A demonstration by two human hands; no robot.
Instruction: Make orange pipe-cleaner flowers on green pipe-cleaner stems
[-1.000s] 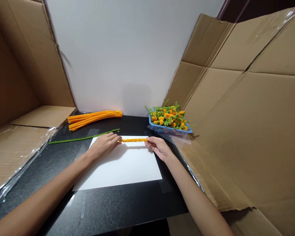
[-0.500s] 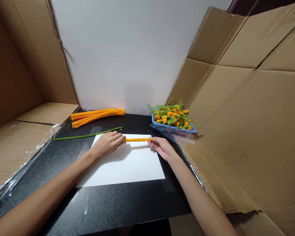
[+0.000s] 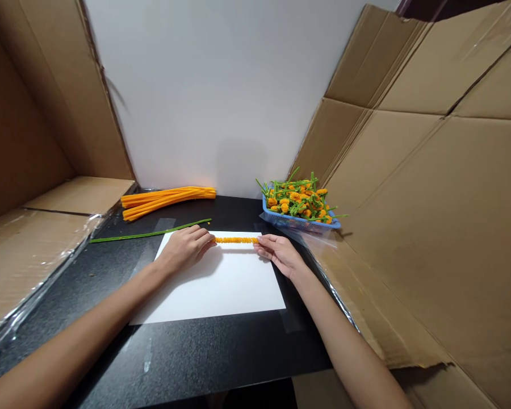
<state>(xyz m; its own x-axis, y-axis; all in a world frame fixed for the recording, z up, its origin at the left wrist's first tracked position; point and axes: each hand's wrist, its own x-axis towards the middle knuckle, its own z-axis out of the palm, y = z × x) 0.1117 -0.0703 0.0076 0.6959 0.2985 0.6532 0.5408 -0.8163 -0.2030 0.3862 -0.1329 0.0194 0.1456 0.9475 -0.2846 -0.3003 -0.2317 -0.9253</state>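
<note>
Left hand: the left hand [image 3: 183, 248] lies palm down on the paper, fingers reaching right to one end of the strip.

Right hand: the right hand [image 3: 280, 254] mirrors it from the other side, its fingertips at the opposite end.

Grip: the two hands stand apart, with the strip bridging the gap. The fingers look closed around its ends, but whether they are pinching or just resting there, I cannot tell.

Orange chenille strip: the orange chenille strip [image 3: 235, 240] lies nearly straight and level on the sheet, close to its far edge. Its surface looks lumpy, as if tightly wound.

Handling: it probably pays to keep the pressure light and equal at both ends, with the wrists low, since a soft wound strip like this could bow or kink under an uneven pull.

Nearby: a green chenille stem [image 3: 149, 234] lies just beyond the left hand, and a bundle of orange pipe cleaners [image 3: 166, 200] lies further back. A blue plastic basket [image 3: 300, 222] is heaped with orange-and-green chenille flowers [image 3: 296, 199].

Surface: a white paper sheet [image 3: 225, 289] is taped to a black speckled tabletop [image 3: 196, 352] — clear tape [image 3: 292, 318] shows at its near right corner.

Room: a white wall [image 3: 208, 96] stands behind the table, with a cardboard panel [image 3: 55, 96] on the left and a larger cardboard panel [image 3: 409, 227] on the right.
</note>
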